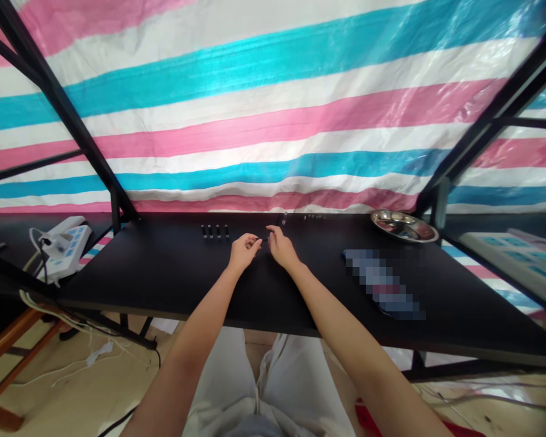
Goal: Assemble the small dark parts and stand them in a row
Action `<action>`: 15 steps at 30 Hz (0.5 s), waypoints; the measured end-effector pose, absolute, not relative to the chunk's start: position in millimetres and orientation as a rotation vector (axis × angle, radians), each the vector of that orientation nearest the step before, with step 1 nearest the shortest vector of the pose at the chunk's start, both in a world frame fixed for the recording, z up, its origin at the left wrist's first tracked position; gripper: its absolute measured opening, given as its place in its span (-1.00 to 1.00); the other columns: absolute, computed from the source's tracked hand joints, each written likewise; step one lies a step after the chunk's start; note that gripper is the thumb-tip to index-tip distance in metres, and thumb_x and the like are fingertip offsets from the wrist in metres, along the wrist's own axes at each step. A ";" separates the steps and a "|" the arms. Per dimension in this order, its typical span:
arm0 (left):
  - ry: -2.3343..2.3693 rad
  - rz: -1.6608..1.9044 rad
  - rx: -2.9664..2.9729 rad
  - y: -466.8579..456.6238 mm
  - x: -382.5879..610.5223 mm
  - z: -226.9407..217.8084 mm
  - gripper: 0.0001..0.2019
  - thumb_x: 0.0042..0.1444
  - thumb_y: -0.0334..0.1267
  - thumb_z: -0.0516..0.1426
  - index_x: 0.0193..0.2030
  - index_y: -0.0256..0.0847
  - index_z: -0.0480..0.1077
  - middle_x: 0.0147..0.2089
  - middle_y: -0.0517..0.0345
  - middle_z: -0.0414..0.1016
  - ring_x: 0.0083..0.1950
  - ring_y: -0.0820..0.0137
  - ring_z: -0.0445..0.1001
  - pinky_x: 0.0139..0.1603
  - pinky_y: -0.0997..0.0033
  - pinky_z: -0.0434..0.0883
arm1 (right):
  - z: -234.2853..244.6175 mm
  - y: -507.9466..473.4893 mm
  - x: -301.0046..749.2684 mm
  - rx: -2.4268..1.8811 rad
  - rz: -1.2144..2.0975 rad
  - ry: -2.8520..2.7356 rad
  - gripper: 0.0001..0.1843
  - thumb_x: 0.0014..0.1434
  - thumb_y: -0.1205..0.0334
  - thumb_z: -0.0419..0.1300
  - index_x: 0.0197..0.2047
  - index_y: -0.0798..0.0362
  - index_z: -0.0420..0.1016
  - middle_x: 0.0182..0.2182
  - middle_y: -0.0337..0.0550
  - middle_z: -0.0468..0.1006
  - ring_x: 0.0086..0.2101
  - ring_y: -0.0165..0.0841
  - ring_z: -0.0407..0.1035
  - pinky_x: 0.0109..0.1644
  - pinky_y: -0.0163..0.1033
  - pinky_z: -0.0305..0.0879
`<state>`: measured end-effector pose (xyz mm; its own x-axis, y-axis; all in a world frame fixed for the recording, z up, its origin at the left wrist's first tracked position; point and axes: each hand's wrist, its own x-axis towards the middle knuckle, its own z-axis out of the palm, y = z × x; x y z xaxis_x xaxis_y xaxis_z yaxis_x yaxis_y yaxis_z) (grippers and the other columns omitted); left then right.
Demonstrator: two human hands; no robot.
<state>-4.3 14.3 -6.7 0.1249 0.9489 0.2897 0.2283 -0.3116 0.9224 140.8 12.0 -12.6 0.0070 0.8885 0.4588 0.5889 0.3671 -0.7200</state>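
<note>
Above the middle of the black table (pixel 164 273), my left hand (pixel 243 250) and my right hand (pixel 281 247) are close together. A small, thin dark piece (pixel 264 239) spans the gap between their fingertips; its kind is too small to make out. My left thumb and fingers pinch one end, and my right fingers close on the other, the index finger reaching forward. Left of my hands, several short black cylinders with silvery ends (pixel 218 231) stand in a row. Just beyond my right hand lies a small clear or shiny piece (pixel 284 217).
Several tiny pieces (pixel 316 217) line the table's back edge. A round metal tray (pixel 404 237) sits at the back right, with a pixelated blue packet (pixel 382 284) nearer me. White power strips (pixel 70 252) lie at the left. A striped sheet (pixel 273 109) hangs behind.
</note>
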 end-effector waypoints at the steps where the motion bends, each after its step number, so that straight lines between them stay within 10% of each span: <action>1: 1.149 1.234 1.642 13.5 -4.0 -5.2 -0.74 -0.05 -0.11 0.14 -0.30 -0.28 0.35 -0.49 0.16 0.44 -0.60 0.55 0.33 -0.58 0.55 0.30 | -12.1 11.5 140.7 -1.323 0.410 -1.691 -0.63 0.20 0.18 -0.15 0.02 0.05 0.26 -0.55 -0.16 0.42 -0.53 -0.29 0.33 -0.34 -0.20 0.20; 15: 0.985 1.304 1.470 14.7 -2.5 2.9 -0.68 -0.15 -0.11 0.22 -0.30 -0.30 0.38 -0.49 0.19 0.42 -0.58 0.57 0.30 -0.55 0.53 0.30 | -20.6 17.1 122.7 -1.060 0.831 -1.453 -0.61 0.17 -0.01 -0.10 -0.05 0.03 0.23 -0.67 -0.39 0.26 -0.67 -0.47 0.14 -0.56 -0.33 0.11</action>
<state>-2.5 14.7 2.9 0.1229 0.9560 0.2664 -0.0046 -0.2679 0.9634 122.7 17.1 -20.6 0.0009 0.9335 0.3586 0.1642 0.3536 -0.9209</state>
